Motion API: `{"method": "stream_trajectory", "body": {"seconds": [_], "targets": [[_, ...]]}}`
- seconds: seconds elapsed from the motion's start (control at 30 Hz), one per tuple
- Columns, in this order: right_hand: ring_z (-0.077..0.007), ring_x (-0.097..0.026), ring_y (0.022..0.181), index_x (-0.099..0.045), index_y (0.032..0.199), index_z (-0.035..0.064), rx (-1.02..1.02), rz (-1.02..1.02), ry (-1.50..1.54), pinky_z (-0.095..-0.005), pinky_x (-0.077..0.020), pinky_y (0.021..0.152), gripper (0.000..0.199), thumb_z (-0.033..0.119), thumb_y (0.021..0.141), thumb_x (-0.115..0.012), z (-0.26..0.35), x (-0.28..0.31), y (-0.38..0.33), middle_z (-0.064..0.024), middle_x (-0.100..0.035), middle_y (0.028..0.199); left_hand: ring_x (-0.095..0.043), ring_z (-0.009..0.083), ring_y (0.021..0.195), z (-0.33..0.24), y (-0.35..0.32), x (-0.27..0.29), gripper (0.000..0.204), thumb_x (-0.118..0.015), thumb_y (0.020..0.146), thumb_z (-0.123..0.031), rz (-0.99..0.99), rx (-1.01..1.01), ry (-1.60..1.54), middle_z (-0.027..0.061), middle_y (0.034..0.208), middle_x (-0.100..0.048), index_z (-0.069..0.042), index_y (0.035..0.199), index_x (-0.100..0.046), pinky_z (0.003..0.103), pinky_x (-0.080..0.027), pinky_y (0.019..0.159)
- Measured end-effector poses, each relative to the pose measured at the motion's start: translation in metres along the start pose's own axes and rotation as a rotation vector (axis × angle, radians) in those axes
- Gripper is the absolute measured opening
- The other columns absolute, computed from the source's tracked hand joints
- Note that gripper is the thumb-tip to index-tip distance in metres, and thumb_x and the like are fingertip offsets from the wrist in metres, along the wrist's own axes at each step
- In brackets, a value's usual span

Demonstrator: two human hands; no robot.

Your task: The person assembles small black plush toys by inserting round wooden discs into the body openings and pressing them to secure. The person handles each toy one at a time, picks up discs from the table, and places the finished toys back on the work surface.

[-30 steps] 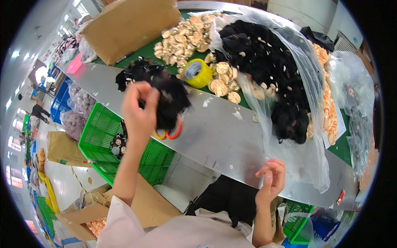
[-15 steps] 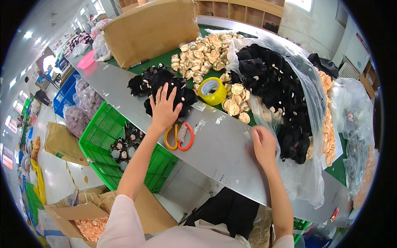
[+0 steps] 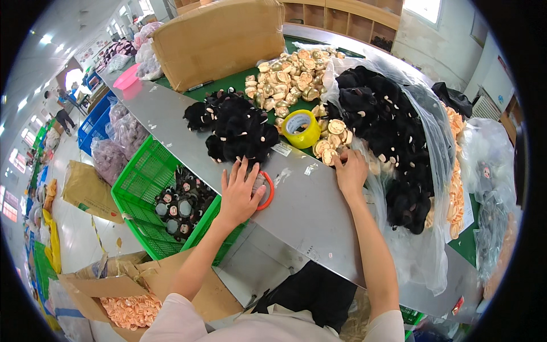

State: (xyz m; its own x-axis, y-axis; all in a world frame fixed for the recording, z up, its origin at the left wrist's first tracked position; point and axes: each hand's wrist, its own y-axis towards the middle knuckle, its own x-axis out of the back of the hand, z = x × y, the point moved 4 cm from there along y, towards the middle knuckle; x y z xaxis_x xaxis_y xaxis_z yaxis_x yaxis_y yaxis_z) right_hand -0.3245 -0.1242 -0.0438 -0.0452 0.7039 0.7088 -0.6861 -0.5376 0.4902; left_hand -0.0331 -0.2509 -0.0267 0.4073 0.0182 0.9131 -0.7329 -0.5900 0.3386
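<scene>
My left hand (image 3: 240,194) lies with fingers spread over the scissors (image 3: 268,191), covering most of them; part of the red-orange handle shows beside it. Just beyond its fingertips sits a heap of black plush pieces (image 3: 236,128) with small pale parts. My right hand (image 3: 352,172) is at the near edge of the round cream-and-gold pieces (image 3: 336,137), its fingertips drawn together against them. Whatever those fingers hold is hidden. A roll of yellow tape (image 3: 302,128) lies between the black heap and the round pieces.
A clear plastic bag (image 3: 441,188) spills black plush pieces (image 3: 393,114) at the right. A cardboard box (image 3: 219,45) stands at the back. Left of the metal table edge, a green crate (image 3: 134,216) holds small dolls. An open carton (image 3: 91,290) contains peach pieces.
My left hand has come off the black plush heap, back toward me and onto the scissors. My right hand has moved forward and left to the round cream-and-gold pieces.
</scene>
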Motion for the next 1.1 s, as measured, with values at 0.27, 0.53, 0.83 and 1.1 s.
{"method": "stream_trajectory", "body": {"seconds": [0.27,0.53,0.83,1.1], "targets": [[-0.0293,-0.063,0.083,-0.059,0.089,0.0043,-0.027,-0.028,0.347,-0.0406,-0.0498,0.073,0.014,0.015,0.086,-0.067,-0.004,0.007,-0.002,-0.0111,-0.065,0.096,-0.036,0.0376,0.142,-0.035,-0.011,0.013,0.056,-0.056,0.095,-0.034,-0.066,-0.032,-0.152,0.0187,0.152,-0.041,-0.003,0.142,-0.049,0.056,-0.021,0.117],[-0.0316,-0.055,0.11,-0.074,0.106,0.0146,-0.026,0.173,-0.125,-0.0474,-0.0433,0.094,0.034,0.039,0.083,-0.072,0.026,-0.008,0.001,-0.0107,-0.058,0.116,-0.047,0.0353,0.133,-0.104,-0.046,0.017,0.051,-0.061,0.093,-0.029,0.022,-0.236,-0.454,0.0174,0.14,-0.053,0.0,0.135,-0.054,0.048,-0.032,0.114],[-0.0303,-0.062,0.079,-0.057,0.093,0.0024,-0.046,-0.076,0.449,-0.0407,-0.0484,0.072,0.013,0.013,0.093,-0.064,0.005,0.007,-0.007,-0.0145,-0.061,0.086,-0.051,0.0346,0.128,-0.133,-0.071,0.014,0.041,-0.066,0.089,-0.017,0.097,-0.234,-0.609,0.014,0.135,-0.058,-0.003,0.128,-0.06,0.046,-0.038,0.109],[-0.0189,-0.065,0.073,-0.054,0.099,0.005,-0.556,-0.001,1.396,-0.0321,-0.0542,0.061,0.017,0.021,0.104,-0.052,0.01,0.042,-0.055,-0.009,-0.066,0.095,-0.056,0.0332,0.118,-0.144,-0.071,0.016,0.036,-0.064,0.089,-0.013,0.098,-0.192,-0.7,0.0128,0.13,-0.061,-0.004,0.124,-0.063,0.041,-0.045,0.101]]}}
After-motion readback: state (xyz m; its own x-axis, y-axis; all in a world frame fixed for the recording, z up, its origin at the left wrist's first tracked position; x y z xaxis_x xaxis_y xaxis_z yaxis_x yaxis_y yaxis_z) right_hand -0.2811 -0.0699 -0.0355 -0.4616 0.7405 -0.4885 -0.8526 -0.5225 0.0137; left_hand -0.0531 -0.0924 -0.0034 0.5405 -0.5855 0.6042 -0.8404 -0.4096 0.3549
